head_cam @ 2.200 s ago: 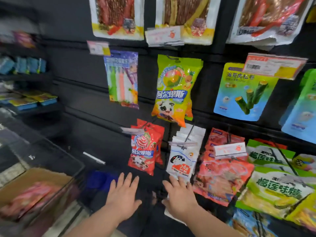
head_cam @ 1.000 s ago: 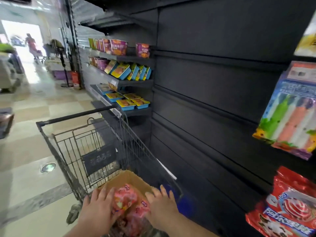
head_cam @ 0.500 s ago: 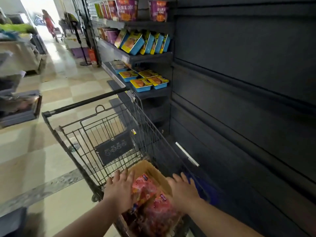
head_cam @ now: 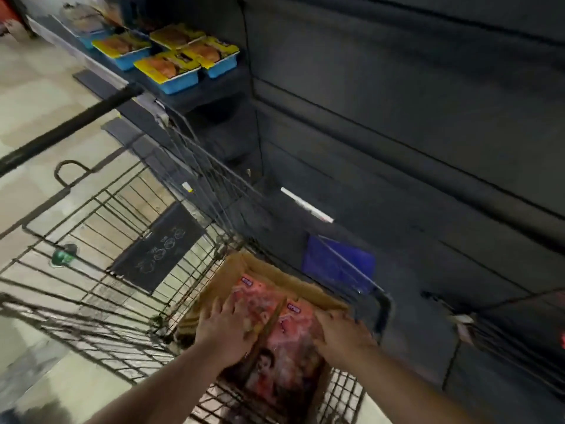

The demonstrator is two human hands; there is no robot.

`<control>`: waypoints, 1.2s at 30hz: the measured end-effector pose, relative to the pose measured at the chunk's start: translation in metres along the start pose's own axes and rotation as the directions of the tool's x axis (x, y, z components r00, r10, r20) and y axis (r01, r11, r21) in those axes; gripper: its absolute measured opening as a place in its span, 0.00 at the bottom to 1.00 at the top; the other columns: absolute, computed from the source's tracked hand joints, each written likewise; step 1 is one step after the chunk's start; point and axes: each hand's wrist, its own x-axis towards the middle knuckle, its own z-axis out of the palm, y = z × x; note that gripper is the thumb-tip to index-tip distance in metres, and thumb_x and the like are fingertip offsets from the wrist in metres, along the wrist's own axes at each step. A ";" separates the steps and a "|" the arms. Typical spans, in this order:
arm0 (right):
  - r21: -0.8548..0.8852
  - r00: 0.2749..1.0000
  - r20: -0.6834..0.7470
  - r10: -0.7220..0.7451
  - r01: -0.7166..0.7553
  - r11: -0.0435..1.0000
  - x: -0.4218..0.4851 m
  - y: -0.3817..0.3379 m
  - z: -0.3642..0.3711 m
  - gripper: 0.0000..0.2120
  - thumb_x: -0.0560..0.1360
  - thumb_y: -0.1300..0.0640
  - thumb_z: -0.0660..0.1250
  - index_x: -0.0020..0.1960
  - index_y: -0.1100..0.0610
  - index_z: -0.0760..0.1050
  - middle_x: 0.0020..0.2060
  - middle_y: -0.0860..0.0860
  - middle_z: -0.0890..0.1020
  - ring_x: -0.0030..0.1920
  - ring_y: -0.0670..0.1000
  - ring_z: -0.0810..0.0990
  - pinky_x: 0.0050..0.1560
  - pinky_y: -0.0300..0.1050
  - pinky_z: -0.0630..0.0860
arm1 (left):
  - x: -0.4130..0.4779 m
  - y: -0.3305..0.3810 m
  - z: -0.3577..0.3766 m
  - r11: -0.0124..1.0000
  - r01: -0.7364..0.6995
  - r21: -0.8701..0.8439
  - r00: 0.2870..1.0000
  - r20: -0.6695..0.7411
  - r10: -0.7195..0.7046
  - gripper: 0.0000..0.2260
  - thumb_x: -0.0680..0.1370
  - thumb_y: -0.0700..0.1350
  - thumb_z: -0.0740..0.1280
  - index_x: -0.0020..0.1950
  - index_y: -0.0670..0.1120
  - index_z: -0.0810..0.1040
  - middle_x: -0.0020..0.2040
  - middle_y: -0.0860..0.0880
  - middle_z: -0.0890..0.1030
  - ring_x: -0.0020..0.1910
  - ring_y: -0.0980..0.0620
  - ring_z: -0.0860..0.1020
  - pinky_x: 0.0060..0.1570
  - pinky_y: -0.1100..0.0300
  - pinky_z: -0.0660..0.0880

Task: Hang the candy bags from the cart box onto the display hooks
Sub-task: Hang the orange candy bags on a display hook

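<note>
The left hand and right hand rest on pink candy bags; these fill the cardboard box in the cart.

cannot read the smeared print on the candy bags. cannot make out the fingertips of the right hand, sunk beside them, nor the near end of the box. blurred and clipped at the right edge: display hooks.

cart: dark metal wire
box: matt brown cardboard
candy bags: glossy pink plastic
floor: shiny tile

Candy bags lie in the box inside the cart, beside the display wall.
</note>
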 end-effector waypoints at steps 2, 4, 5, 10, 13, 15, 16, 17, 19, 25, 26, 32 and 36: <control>0.043 0.998 0.018 0.052 -0.053 0.998 0.013 -0.011 0.013 0.30 0.78 0.47 0.59 0.76 0.52 0.54 0.74 0.54 0.62 0.72 0.57 0.65 0.68 0.52 0.65 | 0.021 -0.015 0.007 0.999 -0.036 0.015 0.999 0.032 0.035 0.38 0.78 0.65 0.54 0.79 0.48 0.41 0.80 0.45 0.49 0.78 0.40 0.48 0.76 0.44 0.48; 0.094 0.993 0.062 0.099 -0.104 0.990 0.027 -0.021 0.026 0.29 0.78 0.45 0.58 0.76 0.53 0.56 0.74 0.55 0.61 0.71 0.57 0.66 0.66 0.51 0.68 | 0.044 -0.031 0.015 0.998 -0.056 0.016 0.996 0.066 0.055 0.40 0.77 0.65 0.57 0.79 0.50 0.41 0.80 0.45 0.50 0.78 0.41 0.49 0.76 0.44 0.49; 0.124 0.990 0.079 0.119 -0.128 0.984 0.035 -0.024 0.034 0.29 0.78 0.44 0.58 0.75 0.52 0.57 0.74 0.55 0.61 0.71 0.58 0.66 0.66 0.50 0.68 | 0.055 -0.038 0.019 0.998 -0.061 0.018 0.995 0.076 0.059 0.40 0.76 0.65 0.58 0.79 0.50 0.41 0.80 0.45 0.51 0.78 0.41 0.50 0.76 0.44 0.50; 0.262 0.957 0.193 0.216 -0.263 0.929 0.073 -0.038 0.077 0.27 0.79 0.45 0.58 0.75 0.50 0.58 0.73 0.54 0.65 0.68 0.56 0.69 0.64 0.47 0.71 | 0.095 -0.065 0.041 0.995 -0.095 0.044 0.987 0.136 0.089 0.39 0.78 0.61 0.59 0.79 0.49 0.39 0.80 0.43 0.47 0.78 0.41 0.45 0.75 0.45 0.49; 0.327 0.926 0.268 0.265 -0.346 0.880 0.094 -0.043 0.100 0.27 0.79 0.46 0.57 0.75 0.51 0.57 0.72 0.55 0.65 0.68 0.57 0.70 0.65 0.48 0.71 | 0.121 -0.075 0.066 0.996 -0.089 0.003 0.979 0.183 0.087 0.37 0.78 0.62 0.58 0.79 0.50 0.42 0.79 0.44 0.51 0.77 0.41 0.54 0.73 0.46 0.56; 0.373 0.905 0.302 0.301 -0.402 0.836 0.104 -0.044 0.114 0.26 0.79 0.46 0.58 0.74 0.53 0.57 0.72 0.56 0.64 0.67 0.58 0.71 0.65 0.49 0.71 | 0.136 -0.078 0.084 0.997 -0.073 -0.025 0.972 0.222 0.076 0.38 0.77 0.64 0.58 0.79 0.51 0.44 0.79 0.44 0.54 0.76 0.41 0.57 0.71 0.46 0.61; 0.393 0.894 0.308 0.327 -0.432 0.812 0.110 -0.043 0.121 0.27 0.79 0.47 0.59 0.75 0.53 0.57 0.72 0.56 0.63 0.67 0.58 0.71 0.65 0.49 0.71 | 0.142 -0.079 0.091 0.997 -0.062 -0.036 0.965 0.252 0.070 0.38 0.77 0.64 0.59 0.79 0.51 0.45 0.79 0.45 0.54 0.75 0.41 0.58 0.70 0.46 0.62; 0.413 0.882 0.310 0.354 -0.460 0.786 0.115 -0.042 0.127 0.29 0.78 0.47 0.60 0.75 0.52 0.56 0.73 0.56 0.62 0.67 0.58 0.71 0.65 0.49 0.72 | 0.149 -0.079 0.098 0.998 -0.052 -0.047 0.959 0.278 0.063 0.38 0.77 0.64 0.60 0.79 0.51 0.46 0.79 0.45 0.54 0.75 0.41 0.59 0.69 0.47 0.62; 0.479 0.856 0.312 0.413 -0.517 0.710 0.125 -0.039 0.139 0.34 0.77 0.49 0.63 0.77 0.51 0.51 0.74 0.55 0.60 0.68 0.58 0.70 0.64 0.48 0.72 | 0.162 -0.078 0.109 0.997 -0.048 -0.065 0.950 0.305 0.065 0.37 0.77 0.62 0.61 0.79 0.50 0.48 0.78 0.45 0.54 0.74 0.40 0.61 0.69 0.47 0.64; 0.606 0.720 0.416 0.555 -0.675 0.421 0.148 -0.026 0.173 0.32 0.77 0.51 0.63 0.76 0.48 0.52 0.69 0.57 0.63 0.56 0.59 0.75 0.54 0.48 0.76 | 0.201 -0.078 0.142 0.983 0.047 -0.175 0.932 0.361 0.019 0.42 0.75 0.60 0.65 0.79 0.53 0.42 0.78 0.44 0.53 0.72 0.39 0.65 0.65 0.45 0.70; 0.594 0.688 0.438 0.578 -0.705 0.388 0.151 -0.026 0.179 0.33 0.77 0.51 0.62 0.77 0.49 0.51 0.69 0.59 0.64 0.60 0.62 0.75 0.57 0.51 0.75 | 0.207 -0.079 0.147 0.976 0.077 -0.202 0.931 0.366 0.002 0.43 0.75 0.60 0.66 0.79 0.53 0.41 0.77 0.43 0.55 0.71 0.39 0.65 0.65 0.44 0.70; 0.715 0.628 0.426 0.651 -0.675 0.184 0.153 -0.026 0.196 0.40 0.75 0.48 0.67 0.78 0.50 0.47 0.72 0.59 0.64 0.69 0.63 0.67 0.66 0.53 0.67 | 0.225 -0.074 0.168 0.892 0.244 -0.381 0.925 0.366 -0.097 0.40 0.74 0.53 0.70 0.78 0.51 0.51 0.74 0.42 0.62 0.70 0.39 0.66 0.67 0.45 0.69; 0.758 0.602 0.424 0.676 -0.645 0.100 0.157 -0.028 0.205 0.41 0.73 0.46 0.69 0.78 0.51 0.49 0.71 0.59 0.66 0.67 0.63 0.70 0.65 0.54 0.70 | 0.231 -0.068 0.175 0.837 0.314 -0.448 0.931 0.318 -0.179 0.37 0.72 0.52 0.72 0.77 0.48 0.59 0.72 0.41 0.64 0.70 0.40 0.67 0.67 0.47 0.68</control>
